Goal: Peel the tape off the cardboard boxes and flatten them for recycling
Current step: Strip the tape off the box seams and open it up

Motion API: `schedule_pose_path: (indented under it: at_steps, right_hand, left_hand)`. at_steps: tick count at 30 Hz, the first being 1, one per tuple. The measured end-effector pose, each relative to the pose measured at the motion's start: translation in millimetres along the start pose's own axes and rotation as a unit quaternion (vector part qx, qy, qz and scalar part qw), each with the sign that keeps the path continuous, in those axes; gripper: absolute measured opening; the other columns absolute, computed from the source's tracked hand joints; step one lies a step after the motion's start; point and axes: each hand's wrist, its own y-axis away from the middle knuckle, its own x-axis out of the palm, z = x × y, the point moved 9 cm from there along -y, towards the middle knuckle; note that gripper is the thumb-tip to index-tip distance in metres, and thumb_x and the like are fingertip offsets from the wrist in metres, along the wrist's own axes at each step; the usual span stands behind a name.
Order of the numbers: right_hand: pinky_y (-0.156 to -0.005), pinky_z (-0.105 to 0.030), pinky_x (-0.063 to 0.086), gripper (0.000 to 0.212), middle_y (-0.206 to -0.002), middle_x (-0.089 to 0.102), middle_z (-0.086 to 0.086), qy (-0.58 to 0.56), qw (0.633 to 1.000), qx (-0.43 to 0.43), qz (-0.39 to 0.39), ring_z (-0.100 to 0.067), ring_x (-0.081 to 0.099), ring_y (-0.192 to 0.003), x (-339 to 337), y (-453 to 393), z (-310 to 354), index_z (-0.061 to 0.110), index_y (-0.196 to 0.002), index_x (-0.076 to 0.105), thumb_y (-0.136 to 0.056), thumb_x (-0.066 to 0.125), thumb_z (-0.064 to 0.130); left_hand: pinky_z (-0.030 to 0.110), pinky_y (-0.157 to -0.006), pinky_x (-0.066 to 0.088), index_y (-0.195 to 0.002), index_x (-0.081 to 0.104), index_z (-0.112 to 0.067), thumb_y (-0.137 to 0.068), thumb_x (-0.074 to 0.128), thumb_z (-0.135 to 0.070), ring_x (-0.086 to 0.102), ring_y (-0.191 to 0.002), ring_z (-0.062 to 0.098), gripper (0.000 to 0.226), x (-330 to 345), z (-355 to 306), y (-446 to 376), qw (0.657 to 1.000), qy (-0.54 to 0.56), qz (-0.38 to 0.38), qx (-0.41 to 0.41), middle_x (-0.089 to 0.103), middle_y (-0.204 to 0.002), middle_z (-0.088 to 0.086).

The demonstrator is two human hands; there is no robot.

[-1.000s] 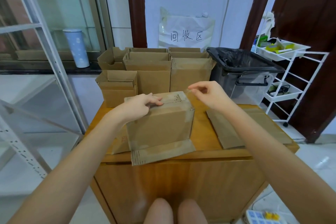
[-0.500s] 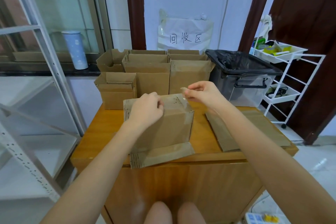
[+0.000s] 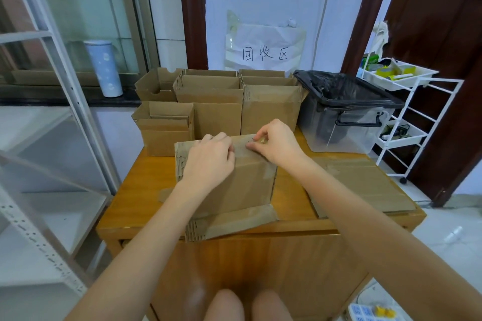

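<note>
Right now the cardboard box [image 3: 234,177] sits at the middle of the wooden table [image 3: 135,190], its near flap splayed out over the table's near edge. Left hand [image 3: 208,161] lies over the top left of the box, fingers curled down on the top edge, holding it steady. Right hand [image 3: 273,143] is at the top far-right corner, thumb and fingertips pinched together on what looks like the end of the clear tape [image 3: 257,141] — it's glossy and thin, so just how much is lifted I cannot tell.

How will it handle? The box looks light and empty, stiff in its panels but soft at the creases, so it should slide or cave in if pulled without bracing — that left hand is earning its keep. The tape is likely slick and stretchy, prone to tear into slivers or take the paper skin with it; best taken right at the loose end, close to the surface, and drawn low along the seam.

Far side of the table, open boxes [image 3: 214,101] stand in a cluster. To the right lies flattened cardboard [image 3: 360,185], with a black-lined clear bin [image 3: 347,112] beyond it.
</note>
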Motion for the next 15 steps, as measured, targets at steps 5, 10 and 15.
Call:
schedule_pose_path:
  at_steps: [5, 10, 15]
  right_hand:
    - [-0.090, -0.032, 0.044, 0.035, -0.129, 0.049, -0.013, -0.034, 0.993, -0.033, 0.112, -0.027, 0.050, -0.109, 19, -3, 1, 0.033, -0.129, 0.056, -0.100, 0.036, 0.037]
    - [-0.099, -0.034, 0.047, 0.051, -0.143, 0.041, -0.007, -0.259, 0.960, 0.046, 0.097, -0.017, 0.053, -0.116, -10, 16, -20, 0.025, -0.141, 0.038, -0.093, 0.056, 0.024]
    - [-0.094, -0.024, 0.048, 0.075, -0.130, 0.052, 0.006, -0.211, 0.964, 0.048, 0.153, -0.008, 0.053, -0.116, 7, 57, -41, 0.016, -0.138, 0.042, -0.074, 0.078, 0.032]
  left_hand:
    - [0.033, -0.088, 0.052, -0.108, 0.063, -0.018, -0.097, 0.045, -0.027, 0.055, -0.100, 0.015, 0.023, 0, -1, 1, 1.000, -0.006, 0.000, 0.010, 0.061, -0.107, -0.001]
    - [0.026, -0.072, 0.049, -0.098, 0.059, -0.021, -0.096, 0.042, -0.042, 0.053, -0.092, 0.013, 0.026, 3, -3, 1, 0.999, -0.017, 0.004, 0.028, 0.056, -0.096, -0.006]
    - [0.026, -0.066, 0.049, -0.100, 0.058, -0.027, -0.094, 0.041, -0.051, 0.052, -0.093, 0.011, 0.030, 8, -2, -1, 0.996, -0.029, 0.023, 0.076, 0.056, -0.097, -0.011]
